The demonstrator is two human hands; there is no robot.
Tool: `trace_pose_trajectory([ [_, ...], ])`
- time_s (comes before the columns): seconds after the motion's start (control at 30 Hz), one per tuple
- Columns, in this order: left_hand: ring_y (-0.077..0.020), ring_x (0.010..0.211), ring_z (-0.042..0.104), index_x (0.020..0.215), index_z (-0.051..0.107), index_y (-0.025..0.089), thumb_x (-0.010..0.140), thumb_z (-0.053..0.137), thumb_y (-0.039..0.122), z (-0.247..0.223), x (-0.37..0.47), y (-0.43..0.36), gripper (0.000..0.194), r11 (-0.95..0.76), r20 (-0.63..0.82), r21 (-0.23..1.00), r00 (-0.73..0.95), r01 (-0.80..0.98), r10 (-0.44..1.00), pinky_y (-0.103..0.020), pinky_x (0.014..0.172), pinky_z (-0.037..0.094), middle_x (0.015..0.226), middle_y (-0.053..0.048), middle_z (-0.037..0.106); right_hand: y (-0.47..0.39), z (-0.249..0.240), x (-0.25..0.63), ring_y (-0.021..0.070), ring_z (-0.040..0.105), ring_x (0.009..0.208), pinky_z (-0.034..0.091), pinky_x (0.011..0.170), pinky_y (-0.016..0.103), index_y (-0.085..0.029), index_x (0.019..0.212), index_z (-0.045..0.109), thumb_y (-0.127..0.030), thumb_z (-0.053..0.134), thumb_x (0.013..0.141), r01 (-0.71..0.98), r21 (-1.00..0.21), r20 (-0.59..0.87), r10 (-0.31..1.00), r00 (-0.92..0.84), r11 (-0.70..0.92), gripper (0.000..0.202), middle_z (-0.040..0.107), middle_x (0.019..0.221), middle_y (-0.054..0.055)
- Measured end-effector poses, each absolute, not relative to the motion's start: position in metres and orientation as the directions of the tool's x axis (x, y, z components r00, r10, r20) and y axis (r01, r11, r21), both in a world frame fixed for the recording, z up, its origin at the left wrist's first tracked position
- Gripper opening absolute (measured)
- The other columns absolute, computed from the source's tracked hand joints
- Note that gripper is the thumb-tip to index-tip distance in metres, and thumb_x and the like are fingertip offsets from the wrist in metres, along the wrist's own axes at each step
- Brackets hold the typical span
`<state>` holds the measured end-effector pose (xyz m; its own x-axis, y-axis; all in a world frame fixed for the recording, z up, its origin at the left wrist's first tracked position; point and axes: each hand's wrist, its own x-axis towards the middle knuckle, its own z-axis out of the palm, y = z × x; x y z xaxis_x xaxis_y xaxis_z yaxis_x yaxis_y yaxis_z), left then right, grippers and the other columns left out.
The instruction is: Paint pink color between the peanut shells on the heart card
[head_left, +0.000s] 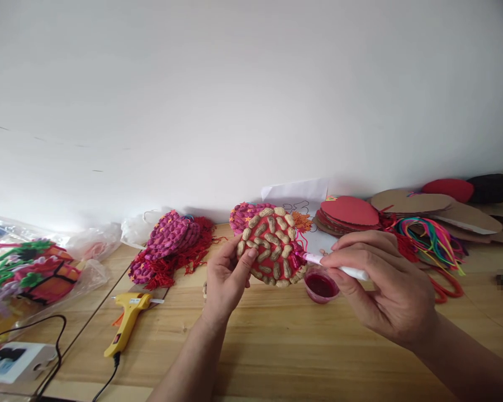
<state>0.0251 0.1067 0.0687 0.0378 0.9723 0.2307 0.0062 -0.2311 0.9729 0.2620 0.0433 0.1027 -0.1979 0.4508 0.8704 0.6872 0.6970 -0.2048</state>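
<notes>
My left hand (230,273) grips the left edge of a round red disc (272,245) covered with peanuts in their shells, its thumb across the front. A few peanuts at the disc's right edge are coloured magenta; the rest are plain tan. Between the fingertips of my right hand (381,285) is a white-handled paintbrush (354,272), its tip touching the magenta peanuts. A small clear cup of dark magenta paint (321,286) stands on the table just below the brush, partly behind my right hand's fingers.
On the left lie a yellow glue gun (128,324), a white power strip (17,362) and bagged crafts (37,273). Finished magenta peanut discs (171,237) with red fringe rest by the wall. Red discs (347,212), cardboard pieces (414,202) and coloured cords (430,234) are at right.
</notes>
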Motion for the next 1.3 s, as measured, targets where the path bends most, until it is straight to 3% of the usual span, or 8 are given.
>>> trace_pose_trajectory([
  [0.27, -0.0031, 0.039, 0.041, 0.111, 0.068, 0.017, 0.078, 0.075, 0.04, 0.066, 0.025, 0.115, 0.041, -0.17, 0.173, 0.977, 0.011, -0.13, 0.985, -0.015, 0.033, 0.035, 0.064, 0.005, 0.053, 0.041, 0.102, 0.264, 0.0224, 0.062, 0.083, 0.047, 0.076, 0.041, -0.02, 0.093, 0.065, -0.004, 0.065, 0.078, 0.669, -0.235, 0.883, 0.443, -0.156, 0.705, 0.022, 0.069, 0.077, 0.002],
  [0.43, -0.0023, 0.04, 0.038, 0.107, 0.069, 0.017, 0.077, 0.076, 0.039, 0.063, 0.023, 0.122, 0.038, -0.134, 0.138, 0.971, 0.006, -0.197, 0.99, -0.015, 0.033, 0.037, 0.066, 0.006, 0.052, 0.042, 0.103, 0.274, 0.0245, 0.06, 0.085, 0.046, 0.077, 0.042, -0.021, 0.093, 0.065, -0.006, 0.062, 0.08, 0.627, -0.398, 0.863, 0.505, 0.009, 0.669, 0.02, 0.066, 0.083, 0.005],
  [0.53, -0.0027, 0.04, 0.04, 0.11, 0.068, 0.016, 0.077, 0.075, 0.041, 0.062, 0.022, 0.123, 0.042, -0.144, 0.143, 0.97, -0.017, -0.195, 0.99, -0.016, 0.034, 0.038, 0.068, 0.005, 0.055, 0.046, 0.104, 0.277, 0.0233, 0.059, 0.083, 0.044, 0.076, 0.041, -0.023, 0.088, 0.064, -0.01, 0.062, 0.084, 0.634, -0.471, 0.792, 0.61, -0.003, 0.613, 0.014, 0.065, 0.083, 0.005],
  [0.8, -0.0038, 0.041, 0.045, 0.108, 0.066, 0.016, 0.08, 0.074, 0.04, 0.063, 0.021, 0.124, 0.037, -0.166, 0.164, 0.973, -0.025, -0.16, 0.986, -0.017, 0.034, 0.04, 0.07, 0.005, 0.056, 0.053, 0.101, 0.269, 0.0229, 0.059, 0.083, 0.041, 0.08, 0.042, -0.024, 0.08, 0.066, -0.019, 0.061, 0.086, 0.749, -0.449, 0.533, 0.819, -0.213, 0.487, 0.009, 0.067, 0.077, 0.003],
  [1.3, -0.0049, 0.039, 0.048, 0.107, 0.065, 0.016, 0.077, 0.076, 0.038, 0.067, 0.023, 0.122, 0.039, -0.18, 0.177, 0.969, -0.036, -0.17, 0.984, -0.018, 0.036, 0.042, 0.07, 0.004, 0.059, 0.055, 0.093, 0.263, 0.024, 0.057, 0.089, 0.035, 0.082, 0.043, -0.025, 0.076, 0.069, -0.024, 0.062, 0.087, 0.808, -0.407, 0.397, 0.879, -0.263, 0.426, 0.013, 0.068, 0.072, 0.002],
])
